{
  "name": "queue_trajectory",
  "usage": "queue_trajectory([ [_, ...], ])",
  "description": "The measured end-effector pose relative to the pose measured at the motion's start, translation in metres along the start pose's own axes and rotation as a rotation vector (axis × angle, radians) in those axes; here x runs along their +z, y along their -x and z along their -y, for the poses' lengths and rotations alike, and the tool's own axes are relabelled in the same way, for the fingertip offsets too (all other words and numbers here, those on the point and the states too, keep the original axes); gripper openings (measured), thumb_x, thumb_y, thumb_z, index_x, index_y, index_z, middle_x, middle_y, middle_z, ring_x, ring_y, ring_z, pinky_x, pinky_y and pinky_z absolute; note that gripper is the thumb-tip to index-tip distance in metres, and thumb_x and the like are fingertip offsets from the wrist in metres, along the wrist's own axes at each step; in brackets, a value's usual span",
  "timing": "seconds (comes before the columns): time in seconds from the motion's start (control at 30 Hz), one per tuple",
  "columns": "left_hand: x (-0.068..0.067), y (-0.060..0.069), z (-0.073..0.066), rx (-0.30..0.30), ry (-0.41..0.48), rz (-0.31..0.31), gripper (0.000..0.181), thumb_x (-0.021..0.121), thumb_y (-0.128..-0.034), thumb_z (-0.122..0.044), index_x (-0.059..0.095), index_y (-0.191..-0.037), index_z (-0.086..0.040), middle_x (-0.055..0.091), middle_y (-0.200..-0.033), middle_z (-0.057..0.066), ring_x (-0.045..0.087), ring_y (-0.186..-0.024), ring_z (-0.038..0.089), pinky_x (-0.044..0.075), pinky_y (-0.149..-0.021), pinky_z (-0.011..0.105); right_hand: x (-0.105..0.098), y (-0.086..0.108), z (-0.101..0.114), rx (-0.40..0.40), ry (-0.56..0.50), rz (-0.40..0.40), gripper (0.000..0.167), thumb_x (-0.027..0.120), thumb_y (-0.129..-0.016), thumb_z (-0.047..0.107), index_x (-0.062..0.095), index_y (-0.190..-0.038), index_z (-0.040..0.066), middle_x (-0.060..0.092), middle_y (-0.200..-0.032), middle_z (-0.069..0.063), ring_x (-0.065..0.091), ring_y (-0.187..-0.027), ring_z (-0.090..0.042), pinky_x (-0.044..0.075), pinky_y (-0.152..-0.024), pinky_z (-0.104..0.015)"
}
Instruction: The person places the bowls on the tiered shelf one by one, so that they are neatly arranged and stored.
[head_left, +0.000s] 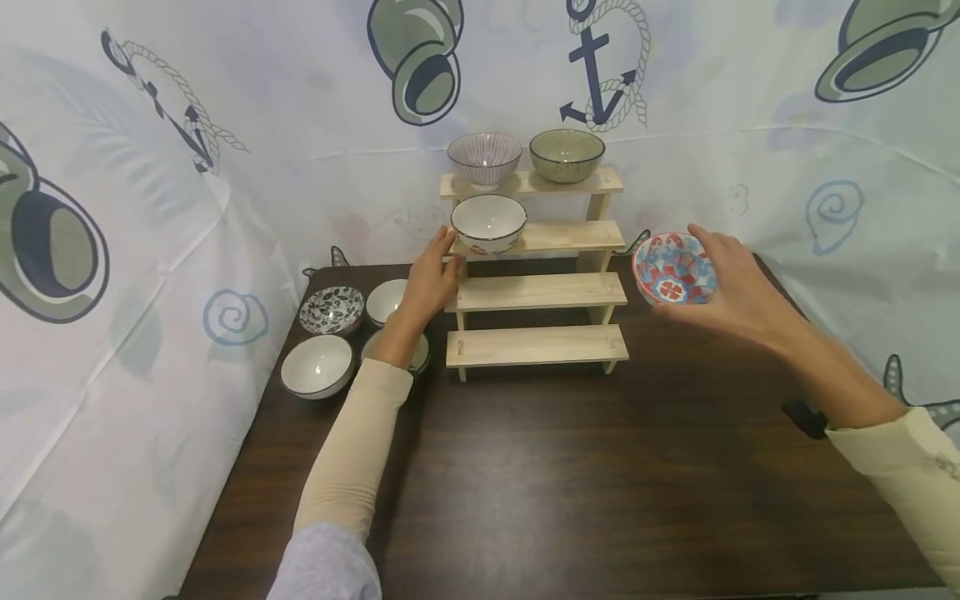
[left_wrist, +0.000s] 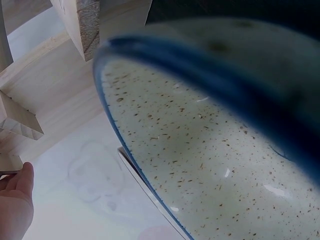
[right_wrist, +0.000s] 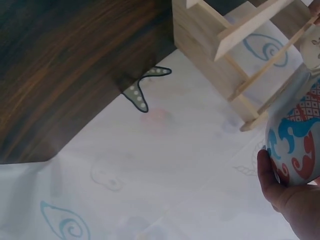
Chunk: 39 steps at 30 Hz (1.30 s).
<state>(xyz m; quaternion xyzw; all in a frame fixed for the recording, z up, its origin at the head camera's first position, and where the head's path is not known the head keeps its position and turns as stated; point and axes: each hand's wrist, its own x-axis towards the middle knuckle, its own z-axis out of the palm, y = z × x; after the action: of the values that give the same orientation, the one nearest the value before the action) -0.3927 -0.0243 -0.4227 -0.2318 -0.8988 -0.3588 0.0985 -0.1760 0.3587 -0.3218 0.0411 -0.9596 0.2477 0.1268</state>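
My left hand holds a white bowl with a dark rim at its left side. This bowl is at the left end of the second plank from the top. In the left wrist view, only part of that hand shows at the lower left, its grip mostly cut off. Out to the right of the stand, my right hand grips a red-and-blue patterned bowl, lifted above the table with its inside facing the head camera. The right wrist view shows the bowl's patterned outside.
The stepped wooden stand carries a striped bowl and a green bowl on top. A black-and-white bowl, a white bowl and others sit left on the dark table. A speckled blue-rimmed bowl lies close below the left wrist.
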Motion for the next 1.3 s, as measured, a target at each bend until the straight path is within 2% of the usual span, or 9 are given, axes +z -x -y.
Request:
queue_trajectory([
  [0.57,-0.001,0.0,0.0,0.022,-0.007,-0.009,0.053,0.049,-0.1087,-0.021,0.039,-0.158,-0.003,0.03,-0.169,0.018,0.033,-0.155,0.037,0.027,-0.128,0.05,-0.001,-0.022,0.015,-0.013,-0.006,0.01,0.113,0.087,-0.072,0.041,0.029,-0.162,0.006,0.035,-0.157,-0.033,0.031,-0.145,-0.053,0.033,-0.111,-0.074],
  [0.97,-0.002,0.0,0.001,0.003,0.0,-0.004,0.053,0.048,-0.1092,-0.021,0.038,-0.159,-0.005,0.029,-0.17,0.016,0.03,-0.157,0.035,0.026,-0.129,0.05,0.006,-0.038,0.024,-0.051,-0.037,0.032,0.109,0.086,-0.073,0.038,0.031,-0.16,0.003,0.038,-0.155,-0.033,0.033,-0.144,-0.051,0.032,-0.114,-0.07],
  [1.3,-0.003,0.0,-0.002,-0.002,0.001,0.002,0.053,0.049,-0.1091,-0.021,0.039,-0.159,-0.005,0.029,-0.169,0.017,0.03,-0.157,0.035,0.026,-0.129,0.049,0.014,-0.051,0.034,-0.038,-0.02,0.054,0.11,0.083,-0.076,0.048,0.028,-0.162,0.008,0.033,-0.159,-0.03,0.032,-0.145,-0.05,0.036,-0.111,-0.071],
])
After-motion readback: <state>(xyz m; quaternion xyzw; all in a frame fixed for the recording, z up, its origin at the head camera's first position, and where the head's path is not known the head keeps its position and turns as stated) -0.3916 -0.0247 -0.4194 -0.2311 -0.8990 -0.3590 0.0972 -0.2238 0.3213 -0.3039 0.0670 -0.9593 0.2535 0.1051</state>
